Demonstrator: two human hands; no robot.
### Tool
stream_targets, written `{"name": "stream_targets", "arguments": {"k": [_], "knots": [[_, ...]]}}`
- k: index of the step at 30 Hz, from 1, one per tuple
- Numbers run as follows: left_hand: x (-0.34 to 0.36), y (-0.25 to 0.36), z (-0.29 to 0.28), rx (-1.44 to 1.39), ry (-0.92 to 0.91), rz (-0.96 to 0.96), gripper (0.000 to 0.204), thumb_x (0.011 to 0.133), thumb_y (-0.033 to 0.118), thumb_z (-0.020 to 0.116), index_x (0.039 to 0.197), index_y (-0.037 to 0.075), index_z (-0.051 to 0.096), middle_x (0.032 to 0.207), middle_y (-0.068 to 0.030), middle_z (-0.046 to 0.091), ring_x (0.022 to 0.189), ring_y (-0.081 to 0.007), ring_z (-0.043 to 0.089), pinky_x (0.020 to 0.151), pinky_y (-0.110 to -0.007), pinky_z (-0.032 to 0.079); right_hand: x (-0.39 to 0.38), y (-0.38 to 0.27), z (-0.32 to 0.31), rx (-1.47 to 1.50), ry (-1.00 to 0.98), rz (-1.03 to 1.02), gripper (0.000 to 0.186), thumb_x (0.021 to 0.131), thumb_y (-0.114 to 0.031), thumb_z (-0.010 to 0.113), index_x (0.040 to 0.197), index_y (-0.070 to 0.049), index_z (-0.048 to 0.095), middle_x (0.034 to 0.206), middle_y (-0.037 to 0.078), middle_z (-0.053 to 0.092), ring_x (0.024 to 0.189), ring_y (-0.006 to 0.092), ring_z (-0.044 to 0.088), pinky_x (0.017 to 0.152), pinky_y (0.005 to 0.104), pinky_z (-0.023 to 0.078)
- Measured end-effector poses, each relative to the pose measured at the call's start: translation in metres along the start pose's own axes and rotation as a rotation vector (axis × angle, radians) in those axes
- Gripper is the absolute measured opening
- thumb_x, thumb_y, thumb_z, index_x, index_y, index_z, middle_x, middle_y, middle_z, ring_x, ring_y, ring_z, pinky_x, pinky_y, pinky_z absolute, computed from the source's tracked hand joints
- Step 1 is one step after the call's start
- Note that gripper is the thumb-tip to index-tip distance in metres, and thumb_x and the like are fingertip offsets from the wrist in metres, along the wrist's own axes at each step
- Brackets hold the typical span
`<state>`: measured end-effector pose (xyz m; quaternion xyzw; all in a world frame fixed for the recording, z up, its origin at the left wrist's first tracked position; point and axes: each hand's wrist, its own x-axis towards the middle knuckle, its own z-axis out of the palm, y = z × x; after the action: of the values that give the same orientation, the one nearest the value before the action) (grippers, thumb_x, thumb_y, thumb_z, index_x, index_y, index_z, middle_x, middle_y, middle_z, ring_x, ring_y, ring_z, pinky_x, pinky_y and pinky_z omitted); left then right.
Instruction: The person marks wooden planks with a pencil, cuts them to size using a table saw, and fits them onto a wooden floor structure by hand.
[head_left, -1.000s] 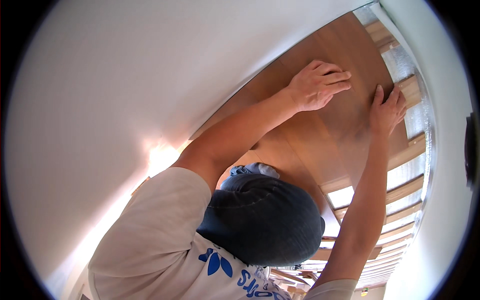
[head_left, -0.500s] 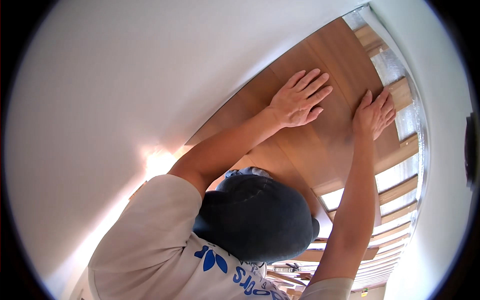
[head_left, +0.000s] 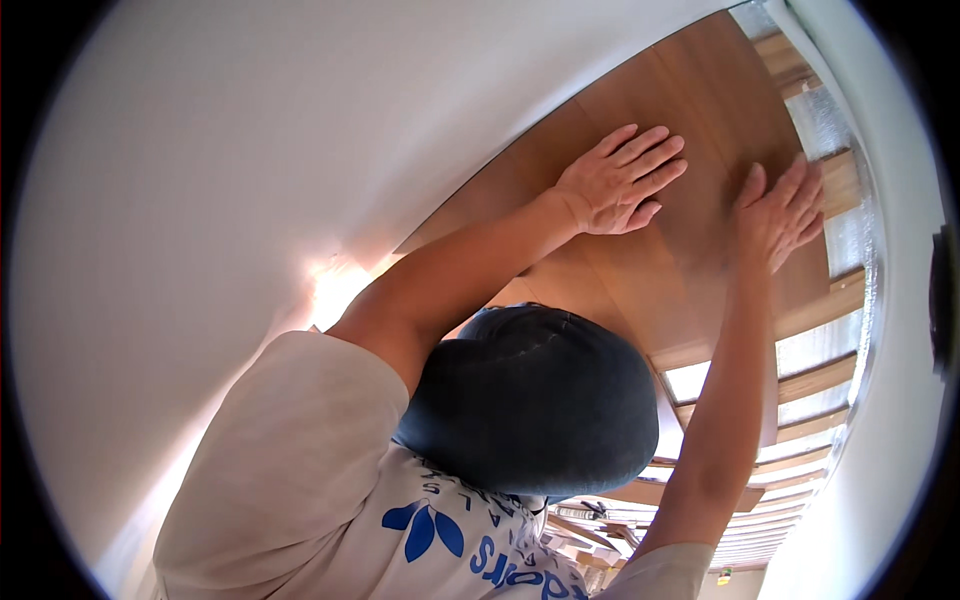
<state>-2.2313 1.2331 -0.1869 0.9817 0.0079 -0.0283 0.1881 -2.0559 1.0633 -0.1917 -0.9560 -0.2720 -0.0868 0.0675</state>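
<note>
Brown wooden floorboards lie along the white wall, over pale wooden battens. My left hand rests flat on the boards, its fingers spread and pointing right. Further right, my right hand lies at the outer edge of the boards, fingers stretched and slightly smeared, the tips reaching over a batten. Neither hand holds anything. My dark-clad knees hide part of the boards nearer to me.
Silvery sheeting shows between several bare battens on the right. A white wall runs along the left, another along the right. Loose wood pieces and tools lie beyond my knees at the bottom. Bright light falls at the left wall's foot.
My view has shifted, so the boards and both hands sit a little further right and higher. My left hand stays flat; my right hand stays at the edge, now slightly blurred.
</note>
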Motion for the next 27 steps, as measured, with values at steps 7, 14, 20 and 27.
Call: {"name": "stream_targets", "arguments": {"k": [7,14,20,27], "knots": [[0.000,0.002,-0.004,0.031,-0.019,0.009,0.065,0.090,0.032,0.070,0.150,0.015,0.050,0.164,-0.0060,0.038,0.152,-0.0272,0.032,0.123,-0.049,0.027,-0.058,-0.022,-0.003,0.121,-0.139,-0.245,0.063,0.100,-0.044,0.058,0.153,-0.013,0.045,0.163,0.014,0.037,0.148,0.0314,0.038,0.117,0.0579,0.028],[-0.001,-0.001,-0.002,0.010,-0.007,-0.005,0.065,0.089,0.031,0.071,0.149,0.015,0.052,0.163,-0.0061,0.038,0.152,-0.0269,0.032,0.124,-0.048,0.026,-0.047,-0.045,-0.025,0.262,-0.060,-0.273,0.063,0.099,-0.046,0.058,0.152,-0.013,0.047,0.162,0.013,0.038,0.147,0.0313,0.039,0.118,0.0580,0.026],[-0.001,0.002,-0.005,0.020,-0.033,-0.012,0.065,0.089,0.031,0.071,0.149,0.015,0.052,0.163,-0.0061,0.039,0.153,-0.0266,0.031,0.124,-0.048,0.025,-0.058,-0.040,-0.017,0.187,-0.207,-0.289,0.060,0.101,-0.043,0.055,0.150,-0.010,0.048,0.162,0.014,0.038,0.148,0.0312,0.038,0.120,0.0574,0.024],[0.003,0.003,-0.009,0.023,-0.071,0.000,0.063,0.090,0.032,0.070,0.148,0.014,0.053,0.163,-0.0064,0.039,0.152,-0.0273,0.032,0.124,-0.048,0.026,-0.062,-0.026,-0.008,0.206,-0.208,-0.333,0.059,0.099,-0.040,0.059,0.150,-0.012,0.049,0.162,0.013,0.038,0.146,0.0293,0.039,0.120,0.0547,0.026]]}}
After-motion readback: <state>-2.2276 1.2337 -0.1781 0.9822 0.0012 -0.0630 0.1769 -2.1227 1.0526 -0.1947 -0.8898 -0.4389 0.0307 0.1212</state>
